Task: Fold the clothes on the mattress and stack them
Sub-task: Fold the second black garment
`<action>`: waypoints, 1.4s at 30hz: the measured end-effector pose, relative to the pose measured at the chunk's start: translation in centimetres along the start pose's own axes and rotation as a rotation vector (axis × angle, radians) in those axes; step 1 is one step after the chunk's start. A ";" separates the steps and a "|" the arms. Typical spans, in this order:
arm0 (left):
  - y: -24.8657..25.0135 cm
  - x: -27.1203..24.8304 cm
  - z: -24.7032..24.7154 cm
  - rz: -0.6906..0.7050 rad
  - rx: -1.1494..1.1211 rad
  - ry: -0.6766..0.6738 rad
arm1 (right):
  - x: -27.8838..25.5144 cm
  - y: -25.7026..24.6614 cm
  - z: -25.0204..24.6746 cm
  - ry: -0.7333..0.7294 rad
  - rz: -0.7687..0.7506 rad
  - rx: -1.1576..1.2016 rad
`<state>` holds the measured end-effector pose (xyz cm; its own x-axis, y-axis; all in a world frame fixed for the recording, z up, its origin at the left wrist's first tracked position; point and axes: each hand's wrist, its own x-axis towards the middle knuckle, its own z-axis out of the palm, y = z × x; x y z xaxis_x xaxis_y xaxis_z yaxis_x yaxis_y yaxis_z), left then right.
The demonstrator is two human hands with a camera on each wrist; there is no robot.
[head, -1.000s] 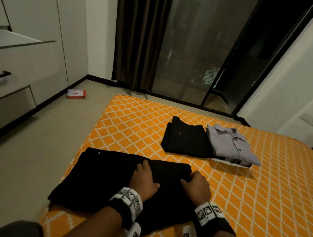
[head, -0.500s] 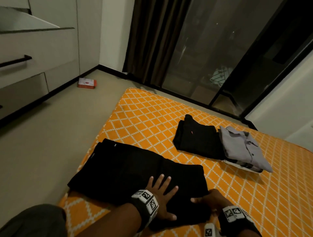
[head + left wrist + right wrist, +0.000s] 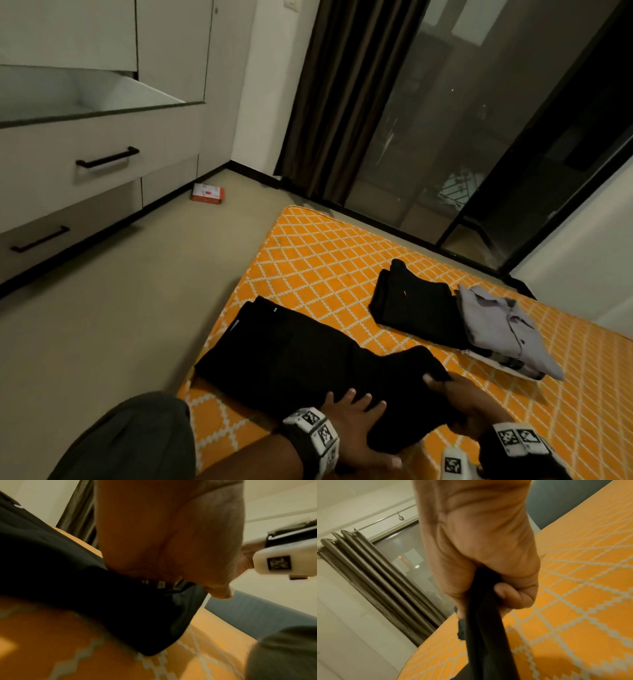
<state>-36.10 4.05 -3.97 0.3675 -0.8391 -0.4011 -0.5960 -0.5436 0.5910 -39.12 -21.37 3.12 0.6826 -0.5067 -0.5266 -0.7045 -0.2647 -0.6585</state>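
Observation:
A pair of black trousers point(image 3: 291, 359) lies half folded near the front left corner of the orange mattress point(image 3: 325, 260). My left hand point(image 3: 356, 421) presses flat on its near end with fingers spread. My right hand point(image 3: 459, 401) grips the right end of the black trousers point(image 3: 481, 628), fingers curled round the lifted cloth. The left wrist view shows my left hand point(image 3: 163, 540) lying on the black trousers point(image 3: 85, 588). Farther back lie a folded black garment point(image 3: 418, 305) and a folded grey shirt point(image 3: 503, 329) on top of another folded piece.
The mattress lies on a beige floor point(image 3: 120, 325). Cabinet drawers point(image 3: 102, 161) stand at the left, one pulled open above. A small red box point(image 3: 207, 193) lies on the floor by the wall. Dark curtains point(image 3: 342, 96) and a glass door point(image 3: 462, 137) are behind the mattress.
My left hand went from resting curled on the trousers to pressing flat near their near edge. My right hand slid to the right end and lifted the cloth. My head view swung left.

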 end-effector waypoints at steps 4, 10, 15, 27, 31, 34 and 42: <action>2.5 0.0 2.5 0.035 -0.072 0.104 | -2.1 -2.3 0.0 0.223 -0.218 -0.287; 5.3 -2.8 -2.3 0.121 -0.825 0.151 | -7.5 -7.9 -0.9 0.476 -0.432 -0.796; 2.1 -6.1 -6.8 0.000 -1.370 0.240 | -11.9 -11.7 5.9 0.344 -0.564 -0.883; -10.2 -9.7 -8.3 -0.557 -0.475 0.531 | -13.2 -8.7 21.9 -0.253 -0.831 -0.642; -11.0 -8.5 -7.0 -0.666 -0.236 0.431 | -10.7 -7.6 20.5 -0.098 -0.688 -0.606; -9.8 -8.6 -7.5 -0.709 -0.106 0.538 | -8.4 -5.8 19.4 0.109 -0.496 -0.901; -10.3 -4.5 -0.3 -0.276 0.351 0.395 | -3.9 0.1 19.9 -0.099 -0.177 -0.770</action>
<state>-31.36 13.42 -8.08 0.7398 -0.6491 -0.1767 -0.6163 -0.7593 0.2088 -37.97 -3.10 -5.65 0.7854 -0.3390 -0.5179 -0.4960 -0.8452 -0.1990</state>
